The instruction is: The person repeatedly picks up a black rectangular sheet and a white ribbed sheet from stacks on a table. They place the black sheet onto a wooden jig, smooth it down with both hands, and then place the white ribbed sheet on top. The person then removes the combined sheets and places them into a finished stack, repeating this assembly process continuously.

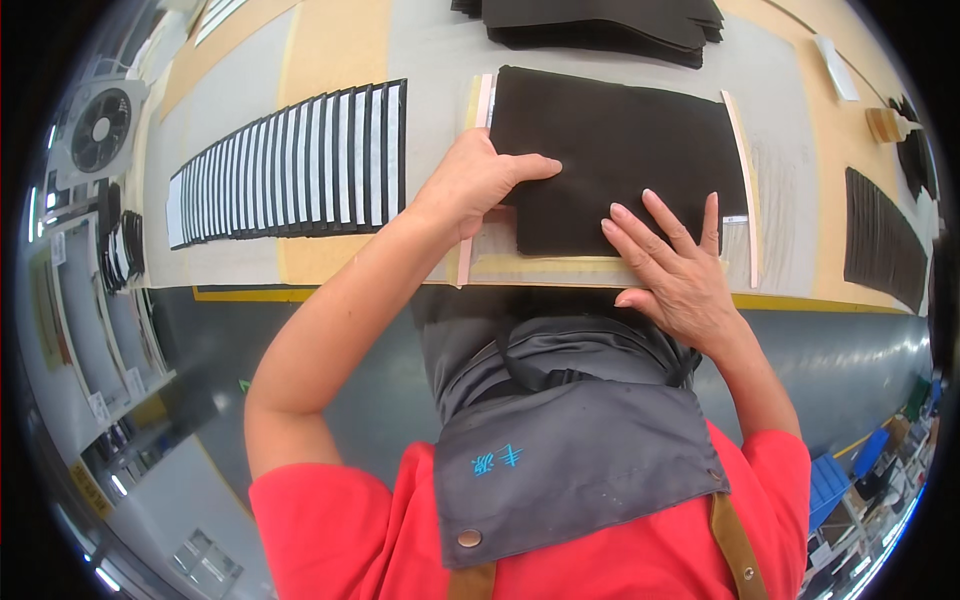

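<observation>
A black rectangular panel (pixel 620 130), like thin leather or fabric, lies on the table in front of me between two pale strips. My left hand (pixel 472 182) grips its left edge: the thumb lies across the top, while the other fingers are mostly hidden at or under the edge. Toward the panel's lower right, my right hand (pixel 682 270) rests flat with its fingers spread and holds nothing. The left strip (pixel 464 262) shows below my left wrist, and the right strip (pixel 743 190) runs along the panel's right side. A small white tag (pixel 735 219) shows by that side.
To the left lies a row of overlapping black pieces with white strips (pixel 300 165). A stack of black sheets (pixel 600 30) sits beyond the panel. Farther right are more overlapping black pieces (pixel 882 240) and a small bottle (pixel 888 125). A fan (pixel 101 128) stands at far left.
</observation>
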A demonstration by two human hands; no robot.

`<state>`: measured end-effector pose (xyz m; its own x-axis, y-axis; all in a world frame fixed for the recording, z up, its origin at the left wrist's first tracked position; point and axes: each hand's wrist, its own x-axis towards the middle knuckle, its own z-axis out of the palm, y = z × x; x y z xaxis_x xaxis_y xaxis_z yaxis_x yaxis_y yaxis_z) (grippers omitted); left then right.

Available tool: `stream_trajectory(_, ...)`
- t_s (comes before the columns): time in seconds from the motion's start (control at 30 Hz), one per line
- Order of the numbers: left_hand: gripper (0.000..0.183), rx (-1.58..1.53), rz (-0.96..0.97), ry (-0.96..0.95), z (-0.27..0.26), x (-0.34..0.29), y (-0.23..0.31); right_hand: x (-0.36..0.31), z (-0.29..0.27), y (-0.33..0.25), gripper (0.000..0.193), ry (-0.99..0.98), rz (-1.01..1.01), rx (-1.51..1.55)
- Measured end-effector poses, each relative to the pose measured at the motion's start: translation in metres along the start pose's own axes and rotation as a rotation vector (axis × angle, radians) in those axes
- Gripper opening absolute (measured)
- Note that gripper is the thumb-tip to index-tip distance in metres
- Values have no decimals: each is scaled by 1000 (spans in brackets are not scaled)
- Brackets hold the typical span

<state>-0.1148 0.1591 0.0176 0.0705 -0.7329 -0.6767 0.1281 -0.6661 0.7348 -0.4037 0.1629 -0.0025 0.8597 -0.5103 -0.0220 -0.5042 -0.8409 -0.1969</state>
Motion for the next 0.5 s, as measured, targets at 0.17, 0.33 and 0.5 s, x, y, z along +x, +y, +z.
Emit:
stream_trajectory(0.17,39,91,-43,-32,-8,-4,11,1,-1,0,76,-15,0,3)
stream_trajectory(0.33,44,308,24,-158,-30,-1,19,0,-2,-1,77,-14,3,-7)
stream_trajectory(0.5,44,434,93,-102,-40,1,14,0,-1,-1,78,-20,-1,-13)
